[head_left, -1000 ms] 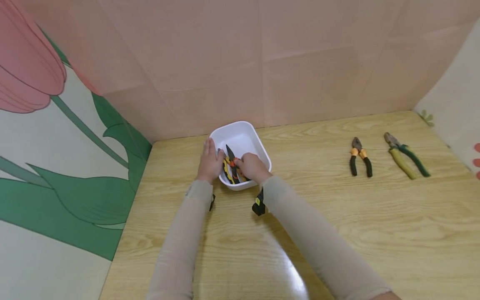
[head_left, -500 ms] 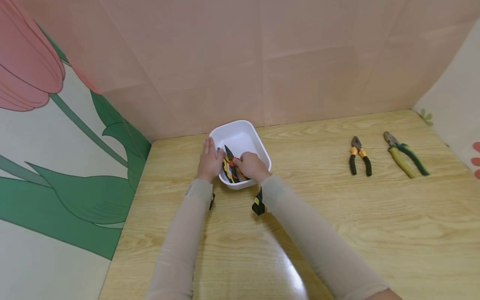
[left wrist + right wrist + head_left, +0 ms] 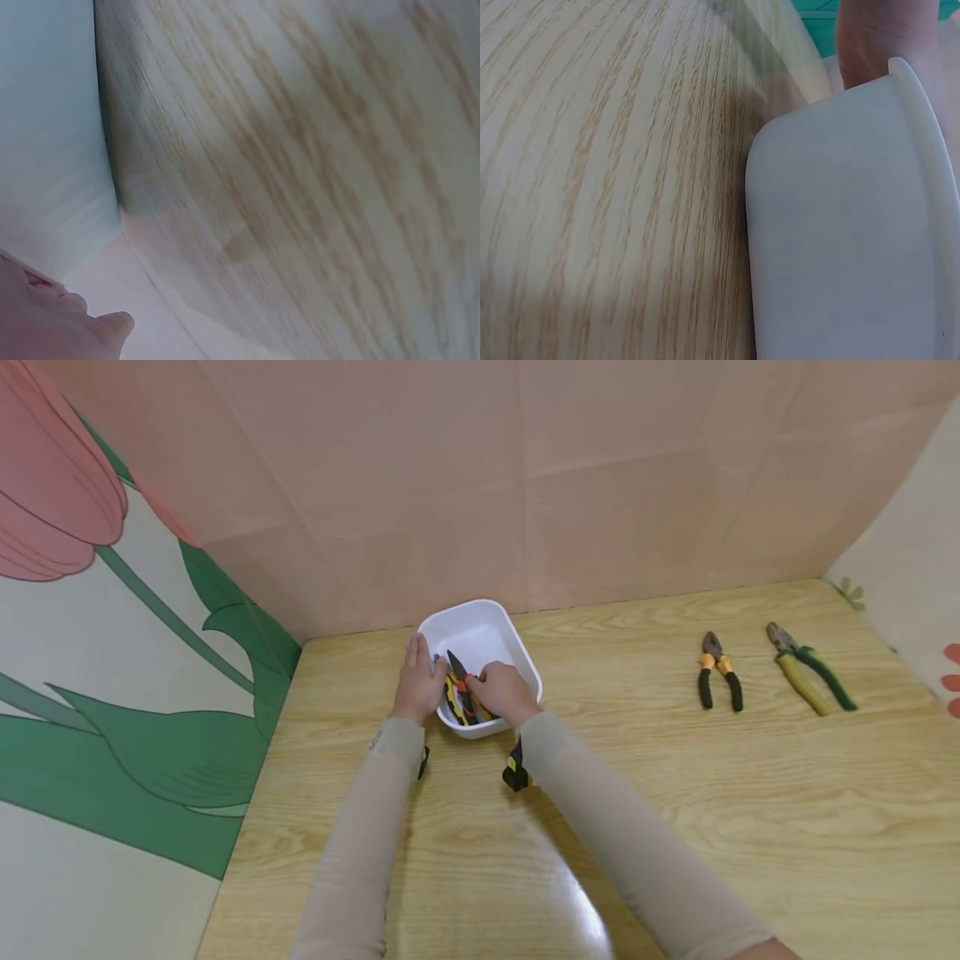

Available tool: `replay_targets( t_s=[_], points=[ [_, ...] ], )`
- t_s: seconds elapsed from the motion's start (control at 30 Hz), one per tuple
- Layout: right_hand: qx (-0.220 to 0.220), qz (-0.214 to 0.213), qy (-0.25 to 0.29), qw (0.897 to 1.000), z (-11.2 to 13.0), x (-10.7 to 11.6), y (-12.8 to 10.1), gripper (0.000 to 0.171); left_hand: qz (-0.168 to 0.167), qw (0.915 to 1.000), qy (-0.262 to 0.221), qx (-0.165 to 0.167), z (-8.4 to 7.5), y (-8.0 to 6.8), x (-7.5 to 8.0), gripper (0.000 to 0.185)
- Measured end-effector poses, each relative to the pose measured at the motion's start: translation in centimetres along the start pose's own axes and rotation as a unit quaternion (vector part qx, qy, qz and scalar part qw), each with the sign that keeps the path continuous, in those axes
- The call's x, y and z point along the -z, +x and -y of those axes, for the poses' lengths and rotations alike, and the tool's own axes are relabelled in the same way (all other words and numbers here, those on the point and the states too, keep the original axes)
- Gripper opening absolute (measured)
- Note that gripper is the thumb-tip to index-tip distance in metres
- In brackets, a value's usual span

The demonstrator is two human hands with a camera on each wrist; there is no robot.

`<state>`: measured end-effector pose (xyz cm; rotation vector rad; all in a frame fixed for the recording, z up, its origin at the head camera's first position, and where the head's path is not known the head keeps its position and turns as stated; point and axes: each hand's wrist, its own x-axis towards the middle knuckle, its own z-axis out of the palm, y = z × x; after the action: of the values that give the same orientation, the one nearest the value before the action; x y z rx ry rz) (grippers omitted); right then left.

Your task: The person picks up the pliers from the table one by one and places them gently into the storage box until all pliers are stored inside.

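Observation:
In the head view, my left hand (image 3: pixel 418 681) grips the left rim of a white plastic box (image 3: pixel 480 631), its thumb over the edge. The left wrist view shows a few of its fingertips (image 3: pixel 112 326) beside the box wall. My right hand (image 3: pixel 507 692) reaches into the box, fingers curled round needle-nose pliers (image 3: pixel 457 665) with a dark pointed tip and orange-red and black handles. Left of those lies a yellow-and-black-handled tool (image 3: pixel 453 700), partly covered. Other tool parts under my right hand are too hidden to tell.
Pliers with orange-and-black handles (image 3: pixel 707 685) lie on the wooden table (image 3: pixel 637 777) to the right. Larger pliers with yellow-and-green handles (image 3: pixel 802 683) lie beyond them. A pink-covered wall (image 3: pixel 600 485) stands behind the box, a tulip-patterned panel (image 3: pixel 180 735) at left.

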<state>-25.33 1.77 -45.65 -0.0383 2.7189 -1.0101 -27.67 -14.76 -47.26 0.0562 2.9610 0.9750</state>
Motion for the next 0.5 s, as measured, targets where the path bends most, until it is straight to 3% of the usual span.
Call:
replay_targets(
  t_s=[0.5],
  points=[
    [0.005,0.008,-0.007,1.0,0.04,0.12,-0.51,0.04,-0.001,1.0,-0.002,0.004,0.06,0.08,-0.07,0.071]
  ],
)
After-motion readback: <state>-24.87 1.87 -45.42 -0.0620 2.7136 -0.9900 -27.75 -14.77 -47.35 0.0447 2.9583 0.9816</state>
